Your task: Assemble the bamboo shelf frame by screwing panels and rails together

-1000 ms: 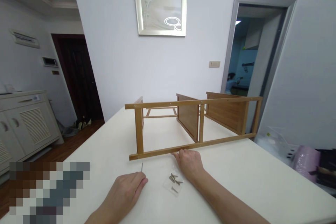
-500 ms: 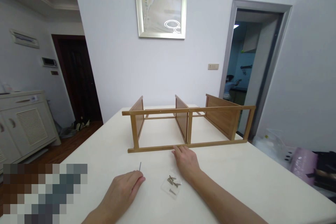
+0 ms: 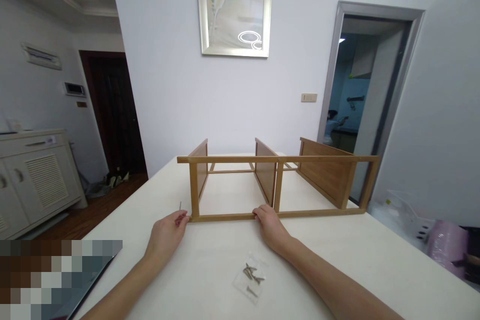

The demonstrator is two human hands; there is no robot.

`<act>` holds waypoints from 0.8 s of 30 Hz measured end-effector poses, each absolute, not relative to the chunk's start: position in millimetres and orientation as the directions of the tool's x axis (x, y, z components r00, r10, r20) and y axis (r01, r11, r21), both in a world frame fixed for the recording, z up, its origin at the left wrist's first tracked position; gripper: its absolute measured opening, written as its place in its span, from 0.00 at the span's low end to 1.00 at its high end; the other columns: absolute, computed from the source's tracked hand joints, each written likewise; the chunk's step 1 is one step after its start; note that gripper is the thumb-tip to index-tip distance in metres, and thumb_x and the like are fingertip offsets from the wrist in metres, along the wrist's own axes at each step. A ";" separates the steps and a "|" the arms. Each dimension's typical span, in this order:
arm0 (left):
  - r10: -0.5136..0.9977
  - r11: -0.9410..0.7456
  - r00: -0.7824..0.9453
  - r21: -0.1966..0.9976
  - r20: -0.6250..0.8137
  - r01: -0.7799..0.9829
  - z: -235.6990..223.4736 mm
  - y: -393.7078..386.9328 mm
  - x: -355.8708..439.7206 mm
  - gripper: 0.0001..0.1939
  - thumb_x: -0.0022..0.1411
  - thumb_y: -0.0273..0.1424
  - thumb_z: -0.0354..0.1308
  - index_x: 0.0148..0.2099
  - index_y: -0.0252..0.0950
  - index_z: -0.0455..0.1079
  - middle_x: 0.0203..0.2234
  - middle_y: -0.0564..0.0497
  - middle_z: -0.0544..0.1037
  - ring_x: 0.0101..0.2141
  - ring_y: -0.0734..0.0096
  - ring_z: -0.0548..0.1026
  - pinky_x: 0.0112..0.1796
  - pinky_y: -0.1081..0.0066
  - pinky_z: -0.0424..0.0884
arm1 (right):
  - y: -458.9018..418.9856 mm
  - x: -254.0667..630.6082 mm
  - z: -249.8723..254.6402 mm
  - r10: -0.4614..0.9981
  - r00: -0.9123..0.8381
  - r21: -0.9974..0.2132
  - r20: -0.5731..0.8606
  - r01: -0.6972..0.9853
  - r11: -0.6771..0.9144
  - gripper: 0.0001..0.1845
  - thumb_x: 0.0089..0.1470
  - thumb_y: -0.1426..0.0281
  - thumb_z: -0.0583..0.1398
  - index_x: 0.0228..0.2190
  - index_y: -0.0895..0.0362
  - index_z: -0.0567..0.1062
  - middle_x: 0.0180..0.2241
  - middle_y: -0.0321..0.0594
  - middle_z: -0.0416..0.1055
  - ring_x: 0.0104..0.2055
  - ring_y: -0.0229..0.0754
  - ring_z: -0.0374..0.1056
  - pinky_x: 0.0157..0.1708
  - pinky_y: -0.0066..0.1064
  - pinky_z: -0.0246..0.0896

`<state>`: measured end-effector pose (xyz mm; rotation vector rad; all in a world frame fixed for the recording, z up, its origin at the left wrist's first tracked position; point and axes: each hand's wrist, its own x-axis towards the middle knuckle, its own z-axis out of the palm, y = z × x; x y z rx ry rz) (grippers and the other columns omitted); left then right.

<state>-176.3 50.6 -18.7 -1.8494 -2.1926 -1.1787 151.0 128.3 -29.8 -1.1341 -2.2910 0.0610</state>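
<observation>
A wooden shelf frame (image 3: 232,159) lies on its side on the white table (image 3: 210,270), with three upright panels across it. My left hand (image 3: 167,232) is closed by the left end of the near lower rail (image 3: 225,218). From its fingers a thin grey metal rod (image 3: 180,205), apparently a hex key, points up; the rest of it is hidden. My right hand (image 3: 270,222) is wrapped over the same rail near the middle panel (image 3: 264,172). Between my forearms lies a clear plastic bag (image 3: 240,284) with several screws (image 3: 250,272) on it.
Behind the table rises a white wall with a framed picture (image 3: 235,52) and a switch (image 3: 309,97). A doorway (image 3: 332,70) is at right, above plastic-wrapped pink goods (image 3: 444,247). A white cabinet (image 3: 47,180) stands at left. A blurred patch covers the lower left.
My left hand has moved forward and left to the rail's end, carrying the metal rod. My right hand stays on the rail. The frame appears slightly turned, its right end shifted right.
</observation>
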 end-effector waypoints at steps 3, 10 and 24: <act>0.839 -0.016 -0.253 0.487 0.482 0.873 -22.4 51.3 -176.9 0.22 0.62 0.37 0.49 0.52 0.33 0.74 0.45 0.44 0.82 0.45 0.57 0.79 0.49 0.61 0.71 | 127.6 154.0 -29.2 0.739 -0.472 -0.331 0.481 0.683 0.652 0.16 0.57 0.83 0.50 0.37 0.60 0.75 0.36 0.45 0.71 0.42 0.44 0.64 0.44 0.33 0.58; 0.880 -0.039 -0.211 0.508 0.425 0.860 -31.2 52.6 -182.2 0.21 0.60 0.37 0.51 0.50 0.36 0.76 0.43 0.48 0.83 0.44 0.58 0.80 0.49 0.64 0.72 | 122.0 160.1 -25.1 0.745 -0.461 -0.464 0.482 0.587 0.663 0.16 0.57 0.82 0.50 0.35 0.58 0.76 0.35 0.44 0.70 0.41 0.45 0.62 0.45 0.36 0.57; 0.879 -0.065 -0.250 0.623 0.405 0.780 -29.6 45.2 -177.3 0.17 0.59 0.40 0.53 0.44 0.40 0.78 0.42 0.52 0.83 0.44 0.57 0.80 0.48 0.63 0.73 | 67.3 130.3 -17.1 0.982 -0.186 -0.999 0.001 -0.048 -0.008 0.06 0.47 0.75 0.60 0.31 0.58 0.72 0.30 0.44 0.73 0.36 0.46 0.73 0.43 0.41 0.68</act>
